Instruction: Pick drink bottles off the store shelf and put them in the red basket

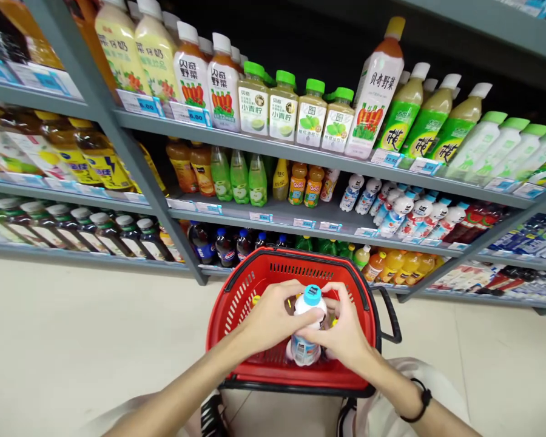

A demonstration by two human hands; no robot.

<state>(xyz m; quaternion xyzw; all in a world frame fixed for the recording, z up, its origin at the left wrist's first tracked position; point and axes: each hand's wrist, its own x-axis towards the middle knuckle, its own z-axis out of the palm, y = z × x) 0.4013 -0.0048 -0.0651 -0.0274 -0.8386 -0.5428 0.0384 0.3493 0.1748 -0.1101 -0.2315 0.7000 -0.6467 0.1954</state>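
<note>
Bottle (306, 351) held in fingers (310, 317), apart from basket's side walls (368, 315).

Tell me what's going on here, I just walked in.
A person has both the left hand and the right hand on a blue-capped bottle, cap up, over the open red shopping basket. Whether the bottle's base rests on anything is hard to tell. Stocked drink shelves stand beyond the basket.
</note>
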